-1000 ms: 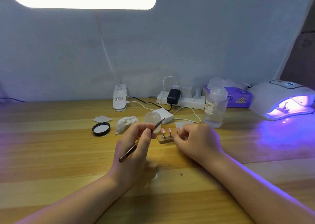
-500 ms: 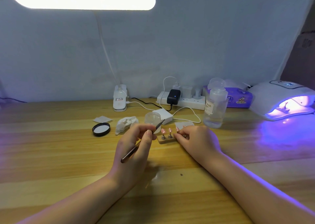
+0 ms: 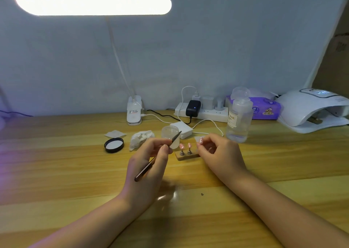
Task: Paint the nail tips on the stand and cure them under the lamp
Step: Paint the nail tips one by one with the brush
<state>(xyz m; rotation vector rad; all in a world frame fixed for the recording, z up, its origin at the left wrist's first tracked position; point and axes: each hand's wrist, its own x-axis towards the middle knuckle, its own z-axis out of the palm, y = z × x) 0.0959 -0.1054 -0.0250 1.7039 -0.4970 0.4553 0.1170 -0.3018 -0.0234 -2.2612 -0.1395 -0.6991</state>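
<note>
We hold a brush and a nail tip over the stand at mid-frame.

Our left hand (image 3: 151,164) grips the brush (image 3: 157,156), bristles pointing up-right toward the clear jar (image 3: 170,136). Our right hand (image 3: 219,153) pinches one pink nail tip (image 3: 201,140) just above the wooden stand (image 3: 187,156) on the tabletop (image 3: 56,172), where two nail tips (image 3: 185,146) sit upright. The curing lamp (image 3: 311,110) stands at the right edge.

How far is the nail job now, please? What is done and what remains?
Done, apparently: two pink tips stand on the stand. In hand: the right hand pinches a third tip beside the stand; the left hand holds the brush. Left: painting may continue, and no tips are visibly inside the lamp, which looks unlit.
</note>
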